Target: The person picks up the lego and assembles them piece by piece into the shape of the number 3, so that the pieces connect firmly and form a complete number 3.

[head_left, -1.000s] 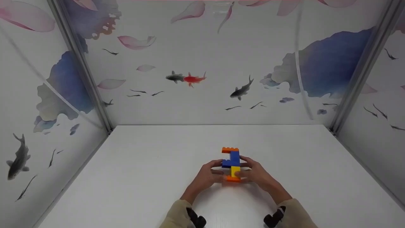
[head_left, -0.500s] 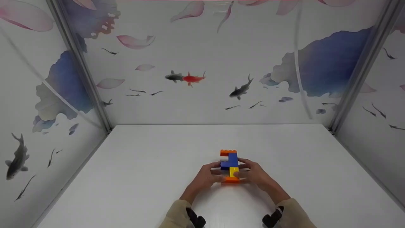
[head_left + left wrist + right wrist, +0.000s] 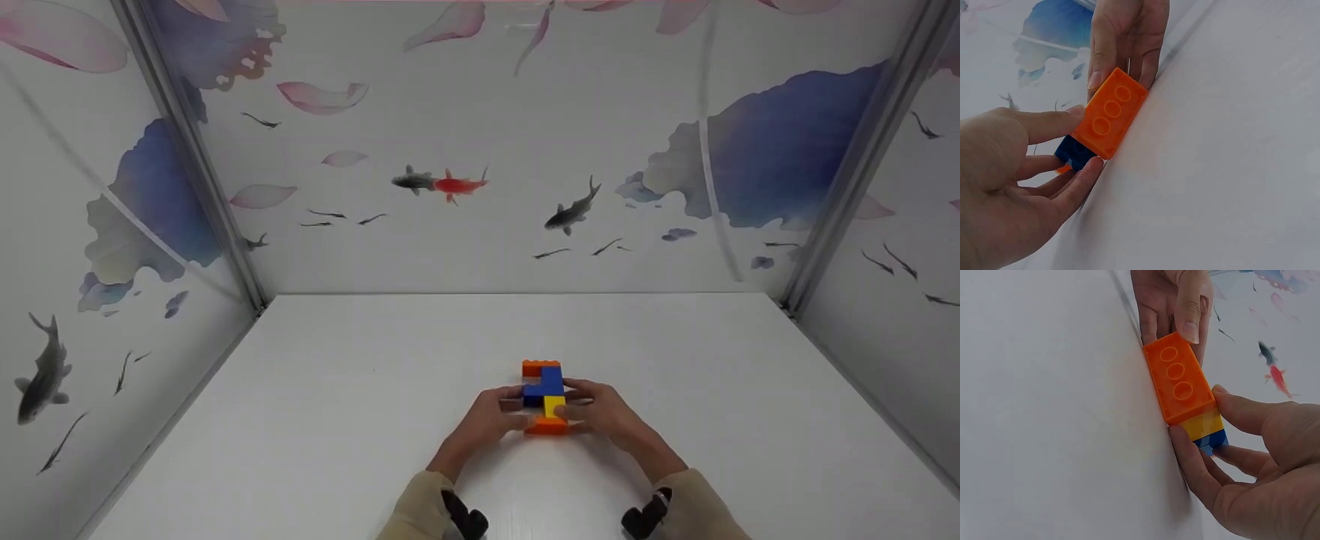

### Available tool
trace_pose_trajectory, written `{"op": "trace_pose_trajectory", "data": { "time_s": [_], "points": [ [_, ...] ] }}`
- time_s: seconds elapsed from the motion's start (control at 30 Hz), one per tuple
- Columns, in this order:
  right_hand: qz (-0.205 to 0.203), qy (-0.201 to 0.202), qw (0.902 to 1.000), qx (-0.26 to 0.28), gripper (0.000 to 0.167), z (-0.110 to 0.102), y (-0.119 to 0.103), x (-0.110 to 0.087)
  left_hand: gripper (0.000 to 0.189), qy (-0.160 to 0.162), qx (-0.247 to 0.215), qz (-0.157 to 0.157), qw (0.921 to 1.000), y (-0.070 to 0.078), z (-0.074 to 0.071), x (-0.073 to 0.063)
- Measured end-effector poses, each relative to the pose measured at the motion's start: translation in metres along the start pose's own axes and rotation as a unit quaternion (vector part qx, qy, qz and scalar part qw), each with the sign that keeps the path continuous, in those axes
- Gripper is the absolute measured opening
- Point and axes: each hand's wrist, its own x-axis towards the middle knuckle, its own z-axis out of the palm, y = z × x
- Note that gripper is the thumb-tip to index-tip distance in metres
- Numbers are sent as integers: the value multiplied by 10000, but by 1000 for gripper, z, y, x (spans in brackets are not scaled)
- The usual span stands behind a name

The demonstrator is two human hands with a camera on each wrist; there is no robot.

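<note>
A joined build of toy building bricks lies between both hands on the white table (image 3: 337,420). It has an orange brick (image 3: 541,367) at the far end, blue bricks (image 3: 552,381) in the middle, a yellow brick (image 3: 554,406) and an orange brick (image 3: 546,427) at the near end. My left hand (image 3: 487,416) grips its left side, the thumb (image 3: 1053,125) on the near orange brick's edge. My right hand (image 3: 611,416) pinches the right side, thumb on top by the yellow brick (image 3: 1202,424). The near orange brick's hollow underside (image 3: 1112,109) faces the wrist cameras.
White panels printed with fish, petals and blue leaves (image 3: 780,150) close in the table at the back and both sides. Metal posts (image 3: 187,150) stand at the back corners. Black wrist cameras (image 3: 465,517) sit at the sleeve cuffs.
The brick build's far end has sunk lower, toward the table, and the build now looks flatter. Both hands keep their hold and have hardly moved.
</note>
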Motion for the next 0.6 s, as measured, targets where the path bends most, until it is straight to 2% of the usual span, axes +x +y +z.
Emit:
{"op": "trace_pose_trajectory", "data": {
  "time_s": [0.17, 0.43, 0.6],
  "points": [
    [-41, 48, 10000, -64, 63, -1, 1, 0, 61, 24, -68, -73, 9999, 0, 1, 1],
    [-120, -19, 9999, 36, 63, -3, 2, -1, 68, -52, -342, 23, 9994, -2, 0, 2],
    [-78, -39, 9999, 70, 64, -1, 2, 0, 65, -68, -308, -20, 9995, -3, -2, 1]
  ]
}}
